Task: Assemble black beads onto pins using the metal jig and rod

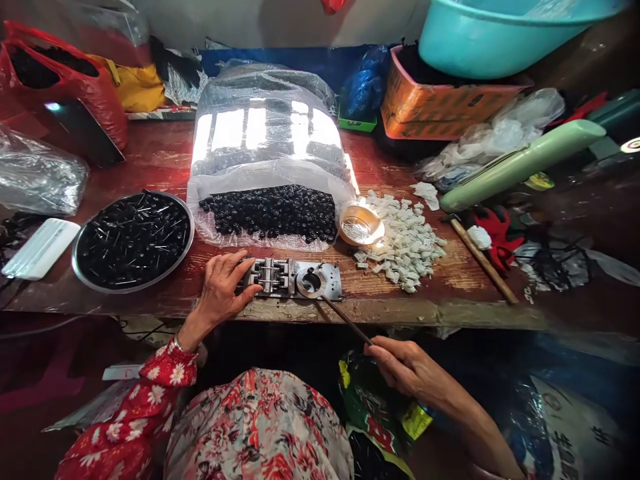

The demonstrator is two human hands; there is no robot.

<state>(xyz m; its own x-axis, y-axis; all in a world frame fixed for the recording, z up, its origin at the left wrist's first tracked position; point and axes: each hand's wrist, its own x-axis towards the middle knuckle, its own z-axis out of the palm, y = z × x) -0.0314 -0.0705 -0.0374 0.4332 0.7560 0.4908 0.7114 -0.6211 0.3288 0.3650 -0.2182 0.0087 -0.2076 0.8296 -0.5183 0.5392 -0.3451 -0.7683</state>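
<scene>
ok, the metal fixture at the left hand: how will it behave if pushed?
The metal fixture looks stiff and probably heavy for its size, given its metal plate and blocks. Lying flat and low, it would likely slide rather than tip, unless fastened down, which I can't see.

Access at tabletop (463, 273) front edge
Bare passage: between white pile (407, 240) and wooden stick (484, 260). Obstructions: metal rod (345, 319) crossing the edge beside the metal fixture (291, 277); transparent bag (270, 150) behind the fixture, toward the rear edge.
</scene>
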